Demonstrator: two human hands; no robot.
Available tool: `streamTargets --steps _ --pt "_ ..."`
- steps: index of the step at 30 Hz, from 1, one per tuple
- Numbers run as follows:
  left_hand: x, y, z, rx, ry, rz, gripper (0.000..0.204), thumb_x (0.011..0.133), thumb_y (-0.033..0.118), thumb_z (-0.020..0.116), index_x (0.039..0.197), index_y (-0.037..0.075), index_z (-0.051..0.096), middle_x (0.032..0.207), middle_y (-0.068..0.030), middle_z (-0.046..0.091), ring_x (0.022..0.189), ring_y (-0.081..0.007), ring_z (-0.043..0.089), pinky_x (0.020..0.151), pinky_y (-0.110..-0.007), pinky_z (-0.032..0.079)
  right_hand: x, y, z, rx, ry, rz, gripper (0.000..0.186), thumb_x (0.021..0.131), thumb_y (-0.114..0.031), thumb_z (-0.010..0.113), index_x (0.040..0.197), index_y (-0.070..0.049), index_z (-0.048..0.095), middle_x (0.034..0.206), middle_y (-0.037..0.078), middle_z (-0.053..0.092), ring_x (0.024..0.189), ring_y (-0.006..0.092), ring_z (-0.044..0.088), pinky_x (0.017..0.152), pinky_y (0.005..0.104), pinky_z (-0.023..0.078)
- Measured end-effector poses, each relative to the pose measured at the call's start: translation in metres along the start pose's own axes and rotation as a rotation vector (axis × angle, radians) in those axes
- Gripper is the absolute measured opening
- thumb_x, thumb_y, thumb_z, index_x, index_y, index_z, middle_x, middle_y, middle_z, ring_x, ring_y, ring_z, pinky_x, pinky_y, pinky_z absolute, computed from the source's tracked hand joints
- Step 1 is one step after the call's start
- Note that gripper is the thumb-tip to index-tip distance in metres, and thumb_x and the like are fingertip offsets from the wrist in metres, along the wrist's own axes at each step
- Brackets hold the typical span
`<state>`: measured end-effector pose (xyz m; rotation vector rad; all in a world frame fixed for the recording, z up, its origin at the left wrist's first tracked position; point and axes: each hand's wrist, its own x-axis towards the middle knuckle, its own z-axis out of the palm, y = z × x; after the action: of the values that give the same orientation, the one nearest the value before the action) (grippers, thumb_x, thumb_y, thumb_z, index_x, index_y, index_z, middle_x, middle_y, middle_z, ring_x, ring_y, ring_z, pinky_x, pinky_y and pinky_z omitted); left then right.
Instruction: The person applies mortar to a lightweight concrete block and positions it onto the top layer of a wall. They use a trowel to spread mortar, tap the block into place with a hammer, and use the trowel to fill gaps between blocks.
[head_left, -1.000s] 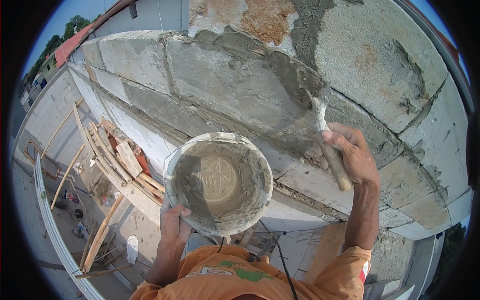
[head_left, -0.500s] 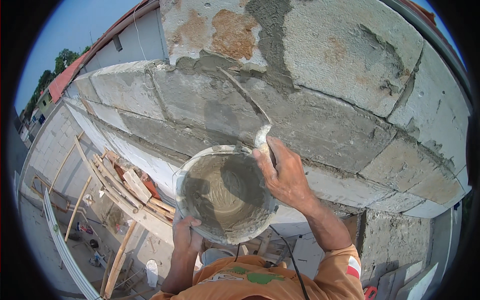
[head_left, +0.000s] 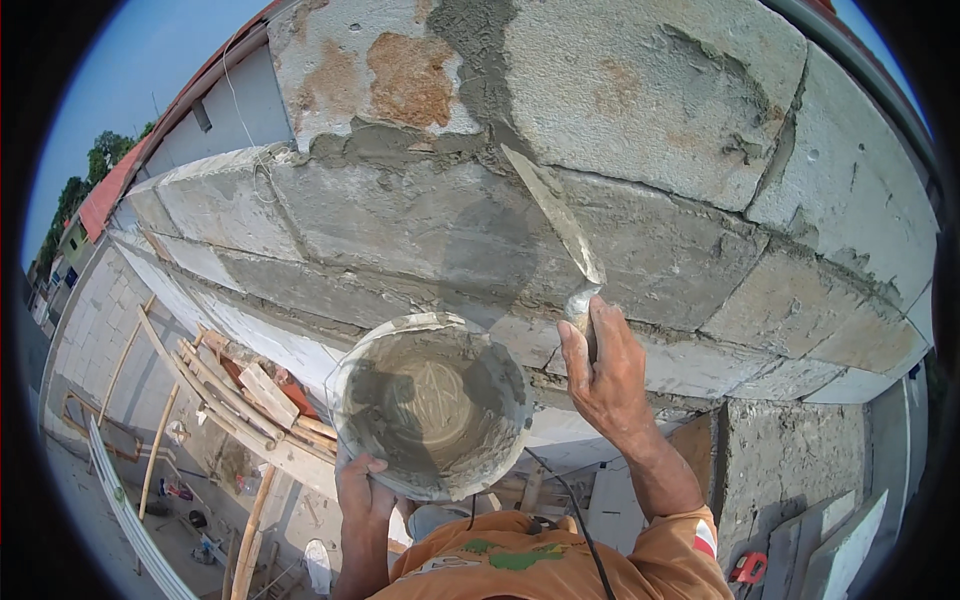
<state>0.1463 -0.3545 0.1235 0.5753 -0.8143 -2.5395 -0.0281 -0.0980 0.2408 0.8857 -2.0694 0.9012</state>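
Observation:
My right hand (head_left: 612, 375) is wrapped round the handle of a trowel (head_left: 550, 205). Its thin, mortar-smeared blade points up and left, with the tip at the joint below the upper blocks of the wall (head_left: 640, 260). Whether the tip touches the wall I cannot tell. With my left hand (head_left: 362, 485) I grip the lower left rim of a round bucket (head_left: 345, 405), the thumb over the edge. Wet grey mortar (head_left: 440, 385) coats its inside and bottom. The bucket is tilted toward me in front of the wall, below the trowel.
Wooden poles and planks (head_left: 235, 400) lie to the lower left, beside long pale strips (head_left: 125, 510). Flat panels (head_left: 835, 540) lean at the lower right near a red tape measure (head_left: 748, 568). A dark cable (head_left: 570, 490) hangs in front of my shirt.
The trowel has moved right along the wall, and its blade now shows more of its flat face. The bucket sits slightly lower and further left in view. The whole view has shifted a little.

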Motion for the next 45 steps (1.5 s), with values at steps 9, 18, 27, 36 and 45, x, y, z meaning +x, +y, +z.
streamTargets --steps 9,18,27,36,45 --pt "0.012 -0.014 -0.001 0.085 0.029 -0.053 0.070 0.066 -0.011 0.044 0.135 -0.004 0.047 0.121 -0.0192 0.060 0.110 -0.0355 0.063 0.100 -0.050 0.051 0.043 0.038 -0.088 0.591 -0.442 0.631 0.044 0.098 -0.036 0.063 0.106 0.007 0.067 0.078 0.012 0.066 0.066 0.0174 0.064 0.054 0.0345 0.050" --pt "0.010 -0.023 -0.010 0.076 0.036 -0.165 0.069 0.068 -0.013 0.043 0.136 -0.003 0.048 0.118 -0.0191 0.062 0.108 -0.0335 0.064 0.099 -0.049 0.053 0.002 0.073 -0.146 0.690 -0.288 0.727 0.033 0.095 -0.035 0.067 0.092 -0.002 0.067 0.065 0.002 0.059 0.055 0.0109 0.057 0.046 0.0280 0.044" --pt "0.003 -0.020 0.015 0.055 -0.068 -0.099 0.071 0.071 -0.016 0.041 0.139 0.001 0.047 0.121 -0.0174 0.061 0.109 -0.0312 0.063 0.098 -0.046 0.053 0.017 0.025 -0.063 0.461 -0.273 0.258 0.033 0.103 -0.032 0.058 0.105 0.000 0.066 0.072 0.004 0.060 0.059 0.0091 0.055 0.051 0.0262 0.044" --pt "-0.006 -0.011 0.038 0.066 -0.059 -0.105 0.070 0.070 -0.016 0.041 0.138 0.000 0.049 0.122 -0.0178 0.061 0.109 -0.0314 0.063 0.097 -0.044 0.053 0.016 0.048 -0.114 0.712 -0.239 0.658 0.034 0.097 -0.031 0.065 0.104 0.002 0.067 0.070 0.005 0.059 0.059 0.0097 0.055 0.051 0.0274 0.043" --pt "-0.012 -0.012 0.049 0.123 -0.044 -0.059 0.070 0.075 -0.017 0.043 0.142 -0.001 0.045 0.125 -0.0162 0.061 0.111 -0.0266 0.063 0.096 -0.039 0.054 -0.044 0.017 -0.092 -0.122 -0.545 0.131 0.038 0.085 -0.021 0.077 0.115 0.001 0.067 0.077 0.012 0.061 0.064 0.0246 0.064 0.054 0.0346 0.048"
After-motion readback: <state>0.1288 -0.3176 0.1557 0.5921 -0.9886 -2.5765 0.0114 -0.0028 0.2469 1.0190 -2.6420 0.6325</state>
